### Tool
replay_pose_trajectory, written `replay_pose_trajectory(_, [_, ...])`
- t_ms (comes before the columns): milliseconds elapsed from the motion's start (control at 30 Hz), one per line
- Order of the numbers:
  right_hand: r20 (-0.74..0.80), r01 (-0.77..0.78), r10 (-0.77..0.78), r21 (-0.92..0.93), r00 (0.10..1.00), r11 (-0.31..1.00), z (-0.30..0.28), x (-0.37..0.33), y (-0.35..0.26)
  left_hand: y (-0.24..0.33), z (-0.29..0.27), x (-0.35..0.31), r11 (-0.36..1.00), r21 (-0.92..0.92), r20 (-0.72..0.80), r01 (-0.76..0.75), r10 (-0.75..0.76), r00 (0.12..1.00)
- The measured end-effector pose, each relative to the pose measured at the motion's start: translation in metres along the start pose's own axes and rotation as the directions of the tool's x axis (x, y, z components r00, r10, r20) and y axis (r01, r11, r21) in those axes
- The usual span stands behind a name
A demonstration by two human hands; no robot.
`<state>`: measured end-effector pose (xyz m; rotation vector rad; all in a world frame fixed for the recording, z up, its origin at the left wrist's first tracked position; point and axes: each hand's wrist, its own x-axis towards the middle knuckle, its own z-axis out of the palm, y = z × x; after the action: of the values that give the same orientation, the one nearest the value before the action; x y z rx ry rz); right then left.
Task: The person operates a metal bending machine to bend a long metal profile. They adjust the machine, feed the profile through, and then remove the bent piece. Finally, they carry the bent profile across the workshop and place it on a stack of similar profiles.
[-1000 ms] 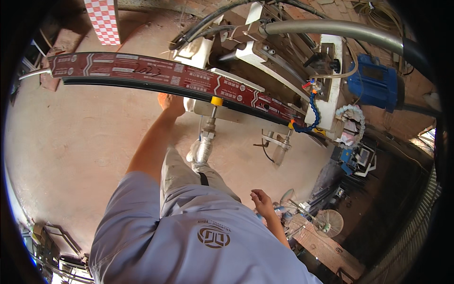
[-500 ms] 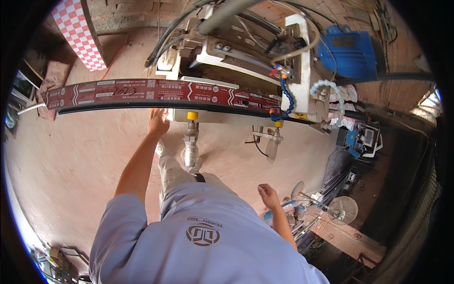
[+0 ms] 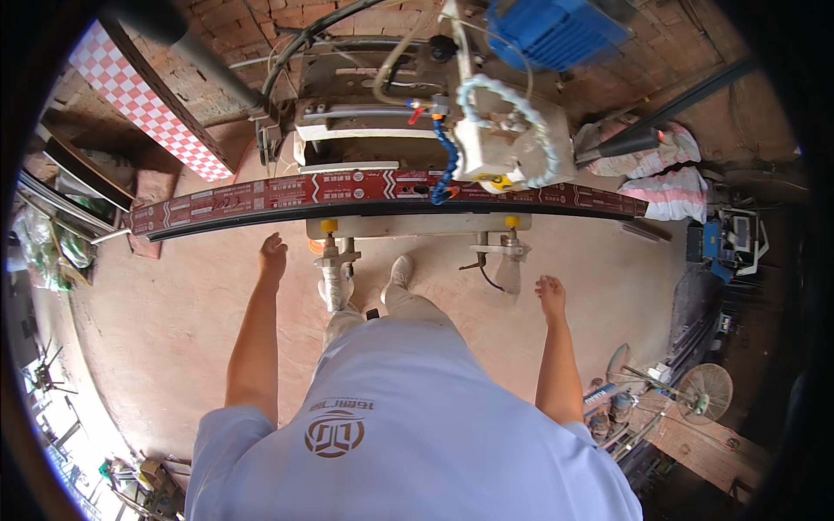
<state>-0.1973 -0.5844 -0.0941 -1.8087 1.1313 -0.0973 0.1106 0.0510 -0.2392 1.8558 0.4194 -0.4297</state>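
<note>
Maroon and white along its face, the long bar (image 3: 339, 187) is lying across the pale machine bed (image 3: 417, 227), its ends jutting past both sides and its black near edge running just beside two yellow-tipped clamps (image 3: 512, 223). Of the person's hands, the left hand (image 3: 273, 248) is hanging empty, loosely curled, near the bar; the right hand (image 3: 551, 293), also empty and half curled, is hovering farther from it, near the right-hand clamp.

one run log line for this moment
left hand: empty, just off red bar | right hand: empty, farther off | red bar: lying across machine
</note>
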Motion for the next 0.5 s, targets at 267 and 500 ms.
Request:
replay_pose_trajectory(267, [-0.066,-0.174,0.211,0.359,0.975,0.917,0.02,0.121,-0.023,0.104,0.016,-0.041,0.875,-0.453,-0.102,0.17,-0.24,0.965])
replay_pose_trajectory(500, [-0.109,-0.237,0.409,0.669,0.906,0.704,0.027,0.205,-0.049,0.127,0.046,-0.014,0.75,-0.641,-0.151,0.165,-0.334,0.93])
